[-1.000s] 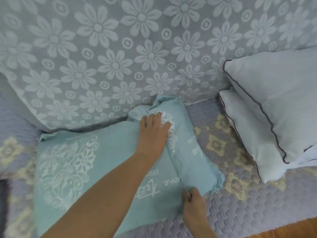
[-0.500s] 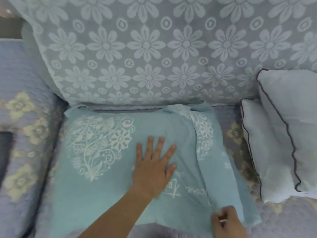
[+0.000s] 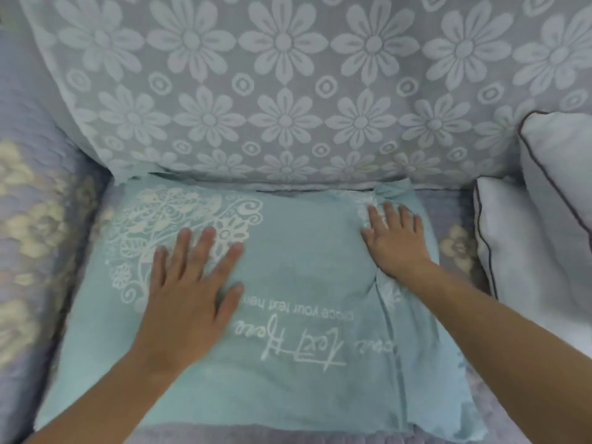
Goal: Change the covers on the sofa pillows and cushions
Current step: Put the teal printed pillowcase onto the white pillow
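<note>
White pillows (image 3: 544, 238) cut off by rt edge; teal cushion (image 3: 304, 274) print partly hidden under left hand (image 3: 189, 296); fingers (image 3: 208, 241) blurred.

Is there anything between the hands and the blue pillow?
No, nothing visible. The left hand and the right hand both lie flat with straight fingers right on the teal pillow, touching its cover directly.

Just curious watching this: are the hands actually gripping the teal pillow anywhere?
Nothing is gripped. The left hand and right hand both lie flat, fingers straight, pressing on top of the teal pillow.
</note>
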